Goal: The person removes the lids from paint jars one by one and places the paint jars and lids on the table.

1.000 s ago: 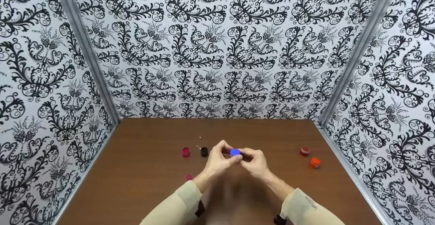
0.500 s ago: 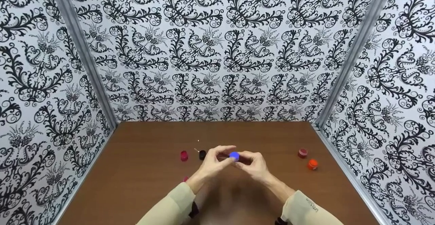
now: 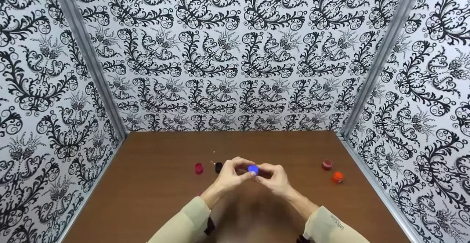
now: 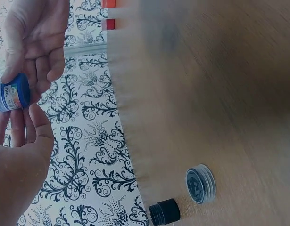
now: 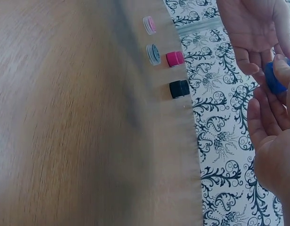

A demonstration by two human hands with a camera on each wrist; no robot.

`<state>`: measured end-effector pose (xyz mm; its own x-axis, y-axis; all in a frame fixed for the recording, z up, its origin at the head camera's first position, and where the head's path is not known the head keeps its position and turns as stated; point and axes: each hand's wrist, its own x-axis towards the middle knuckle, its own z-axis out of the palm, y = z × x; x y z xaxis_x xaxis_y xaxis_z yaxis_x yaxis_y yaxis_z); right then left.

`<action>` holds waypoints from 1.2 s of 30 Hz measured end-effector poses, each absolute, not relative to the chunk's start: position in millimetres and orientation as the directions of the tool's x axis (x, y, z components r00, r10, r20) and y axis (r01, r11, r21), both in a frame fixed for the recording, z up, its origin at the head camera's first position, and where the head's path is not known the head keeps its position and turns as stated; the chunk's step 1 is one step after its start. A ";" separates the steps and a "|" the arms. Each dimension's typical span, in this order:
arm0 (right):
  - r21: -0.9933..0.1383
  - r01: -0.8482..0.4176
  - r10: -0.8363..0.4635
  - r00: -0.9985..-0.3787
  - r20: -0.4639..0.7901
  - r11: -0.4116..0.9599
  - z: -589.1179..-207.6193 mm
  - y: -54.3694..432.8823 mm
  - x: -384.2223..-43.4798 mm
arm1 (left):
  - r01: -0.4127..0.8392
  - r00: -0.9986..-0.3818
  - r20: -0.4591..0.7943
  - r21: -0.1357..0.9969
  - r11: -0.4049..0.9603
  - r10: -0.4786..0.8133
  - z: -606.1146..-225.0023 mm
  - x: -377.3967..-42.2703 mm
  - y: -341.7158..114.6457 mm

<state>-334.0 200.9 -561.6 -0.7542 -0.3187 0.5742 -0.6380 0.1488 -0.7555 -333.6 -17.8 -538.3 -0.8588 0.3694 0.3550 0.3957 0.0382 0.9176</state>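
Both hands hold a small blue paint jar (image 3: 253, 169) between them, raised over the middle of the table. My left hand (image 3: 228, 176) pinches it from the left, its thumb at the jar's near side. From the right, my right hand (image 3: 276, 178) grips the same jar with thumb and bent fingers. In the left wrist view the blue jar (image 4: 15, 94) lies tilted sideways, showing a printed label and a clear ridged end. The right wrist view shows the jar (image 5: 275, 77) partly covered by a thumb.
A magenta jar (image 3: 198, 168) and a black jar (image 3: 218, 167) stand left of the hands. Near the black one lies a clear dark-stained lid (image 4: 200, 183), and a pink-stained lid (image 5: 149, 25). An orange jar (image 3: 337, 177) and red round piece (image 3: 326, 165) are at right.
The head view has tilted slightly. My left fingers straightened over the jar half a second ago and are bent again now. Both hands keep hold of the blue jar in nearly the same place.
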 end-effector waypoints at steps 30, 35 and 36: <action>-0.755 -0.627 -0.324 -0.766 0.555 0.190 -561.6 199.3 -334.5 | 0.444 -0.835 0.397 0.895 0.040 0.381 -545.1 -336.9 -17.4; -0.776 -0.613 -0.332 -0.769 0.546 0.145 -564.7 199.6 -333.5 | 0.449 -0.845 0.398 0.891 0.070 0.358 -543.3 -333.7 -14.1; -0.781 -0.608 -0.329 -0.773 0.543 0.141 -565.2 198.9 -333.1 | 0.439 -0.853 0.390 0.896 0.073 0.347 -542.8 -332.9 -13.4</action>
<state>-333.1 198.9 -565.2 -0.7731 -0.3285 0.5426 -0.6081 0.1405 -0.7813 -332.9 -13.4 -542.8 -0.8530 0.3475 0.3895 0.4387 0.0727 0.8957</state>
